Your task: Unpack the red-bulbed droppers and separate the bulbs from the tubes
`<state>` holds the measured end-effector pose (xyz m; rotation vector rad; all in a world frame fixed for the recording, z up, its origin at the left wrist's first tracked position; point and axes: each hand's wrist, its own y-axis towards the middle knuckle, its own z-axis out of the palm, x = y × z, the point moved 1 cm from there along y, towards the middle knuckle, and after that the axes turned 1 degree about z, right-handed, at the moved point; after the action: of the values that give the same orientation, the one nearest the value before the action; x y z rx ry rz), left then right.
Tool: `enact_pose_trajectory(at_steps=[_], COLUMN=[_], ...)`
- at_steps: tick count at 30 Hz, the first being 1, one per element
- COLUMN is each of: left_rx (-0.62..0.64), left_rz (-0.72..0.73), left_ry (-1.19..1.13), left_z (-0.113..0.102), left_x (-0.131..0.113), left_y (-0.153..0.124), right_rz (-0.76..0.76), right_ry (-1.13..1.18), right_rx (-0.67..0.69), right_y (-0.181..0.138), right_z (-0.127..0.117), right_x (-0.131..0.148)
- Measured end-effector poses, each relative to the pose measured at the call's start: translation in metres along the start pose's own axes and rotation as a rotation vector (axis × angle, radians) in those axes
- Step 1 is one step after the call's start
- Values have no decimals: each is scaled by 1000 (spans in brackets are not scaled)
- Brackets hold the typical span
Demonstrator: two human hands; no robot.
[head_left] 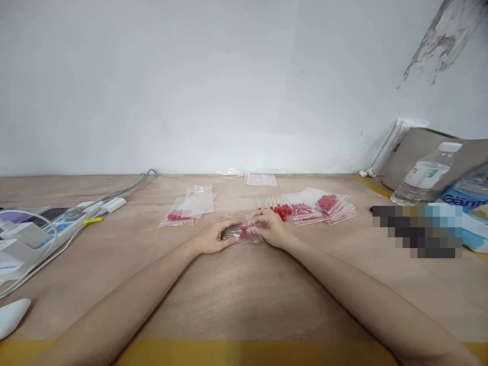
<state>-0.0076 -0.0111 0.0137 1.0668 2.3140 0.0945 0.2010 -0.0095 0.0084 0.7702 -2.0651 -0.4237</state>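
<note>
Clear bag (254, 235) with red-and-pale sticks (232, 233) is mid-table (213, 295), between your hands. Your left hand (213, 238) is curled round the pale end, fingers far side, thumb near, probably to stop the bundle rolling. Your right hand (271, 229) is closed on the plastic at the other end, likely to control loose film; can't tell exact fingertip contact. Loose red-ended sticks (282, 210) and filled bags (305, 212) sit beyond it, presumably for easy reach.
</note>
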Motion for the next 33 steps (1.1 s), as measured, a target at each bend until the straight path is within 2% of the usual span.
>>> enact_pose_trajectory(at_steps=[4,7,13,18,21,25,28,33], left_rx=[-8,-7,15,23,23,31,52,86], left_rz=[14,6,-10,2,13,6,-4,-2], left_ry=[12,40,108,127,121,132,165,343], left_z=[0,-1,-1,-1,-1,-1,-2,-4], left_x=[0,-1,-1,0,0,1,-1,-11], left_y=[1,2,1,1,1,1,0,-3], right_rz=[-16,39,198,242,305,294,315,477], right_ry=[-102,-172,-188,-142,-181,-233,-84,308], right_rx=[212,290,305,412,389,330,297,287], right_y=[0,1,2,3,2,2,6,14], right_z=[-2,-8,-20,-22,-19,-20,-29,-59], right_x=[5,10,15,11,10,10,7,-1])
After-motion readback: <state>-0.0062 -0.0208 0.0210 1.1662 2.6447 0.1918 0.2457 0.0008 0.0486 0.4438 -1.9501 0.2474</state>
